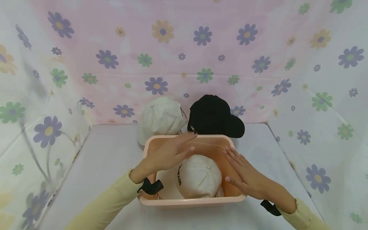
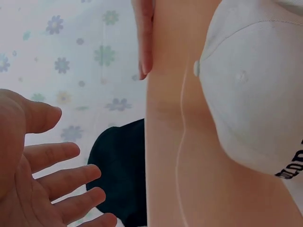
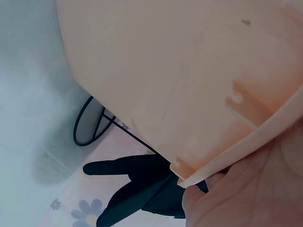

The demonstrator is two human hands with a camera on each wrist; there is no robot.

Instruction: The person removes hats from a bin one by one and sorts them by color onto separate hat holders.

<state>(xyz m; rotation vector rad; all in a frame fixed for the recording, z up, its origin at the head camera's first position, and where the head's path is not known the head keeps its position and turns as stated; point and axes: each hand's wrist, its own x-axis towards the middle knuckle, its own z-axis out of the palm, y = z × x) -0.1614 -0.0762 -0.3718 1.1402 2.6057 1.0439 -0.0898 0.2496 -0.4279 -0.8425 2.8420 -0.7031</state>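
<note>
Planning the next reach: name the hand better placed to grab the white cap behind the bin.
Probably the left hand: it is empty and nearer that white cap. The right hand is at the right end of the bin.

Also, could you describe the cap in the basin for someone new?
Find the peach basin on the white table. In it sits a cream cap, brim pointing left. Unlike the second cream cap and the black cap behind the basin, it shows dark lettering.

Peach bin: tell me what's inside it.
Visible inside the bin: an off-white cap, crown up, with dark lettering, brim toward the left. What is under the cap is covered, and the left hand hides part of the bin's inside.
</note>
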